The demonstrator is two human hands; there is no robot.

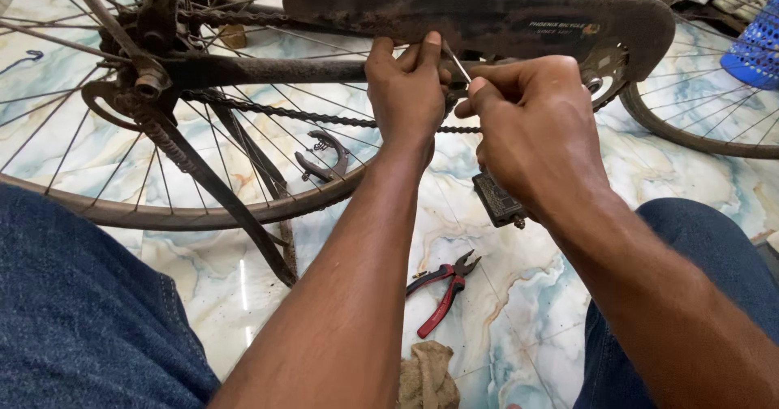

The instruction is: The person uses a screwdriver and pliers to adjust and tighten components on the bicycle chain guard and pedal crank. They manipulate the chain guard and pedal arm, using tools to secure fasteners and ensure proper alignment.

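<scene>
Left hand: we see it curled against the frame tube, just under the chain guard; fingers bent close, pinching at the base of the thin metal rod. What else lies inside the fist we cannot tell.

Right hand: closed narrow, thumb and forefinger pressed together on the near end of the rod, which slants up and left between the two hands.

Rod: thin, bright, stiff for its size; we judge it light, slippery in bare fingers and easy to bend, so best taken close to the working tip, as both hands do.

Chain: runs left to right under the tube, passing behind the left hand; rusty and limp, greasy to the touch, we judge.

Chain guard: long, rusted plate across the far side, rigid, just above both hands.

Rear wheel: left, spokes over the marble floor.

Pedal: dark block just below the right hand.

Pliers: red-handled, jaws open, on the floor near us, well apart from both hands.

Rag: crumpled, nearest edge, just below the pliers.

Knees: blue denim, left and right of the forearms.
</scene>
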